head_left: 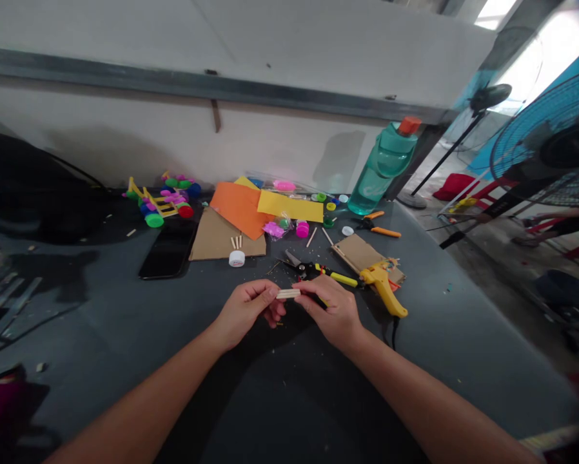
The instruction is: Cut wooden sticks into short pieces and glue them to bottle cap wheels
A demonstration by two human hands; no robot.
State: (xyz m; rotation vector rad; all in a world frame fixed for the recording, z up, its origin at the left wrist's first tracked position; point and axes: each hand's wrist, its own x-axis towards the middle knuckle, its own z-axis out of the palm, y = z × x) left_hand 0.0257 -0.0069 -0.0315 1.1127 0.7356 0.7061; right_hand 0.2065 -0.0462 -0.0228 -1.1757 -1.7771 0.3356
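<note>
Between my two hands, above the table's middle, a few short pale wooden sticks (288, 294) lie side by side. Thumb and fingers of my left hand (248, 308) pinch their left end. On the right end, my right hand (332, 309) closes in the same way. Just beyond my hands lies a pair of cutters (318, 269) with yellow-and-black handles. To its right rests a yellow hot glue gun (382, 289). A white bottle cap (236, 258) sits near brown cardboard (207, 241), on which several more short sticks (236, 242) lie.
A black phone (167, 251) and colourful small toys (161, 201) are at the back left. Orange paper (241, 207) and yellow paper (289, 206) lie by the wall. A teal water bottle (381, 171) stands at the back right, near orange-handled pliers (379, 225). Beyond the table's right edge is a fan (560, 142).
</note>
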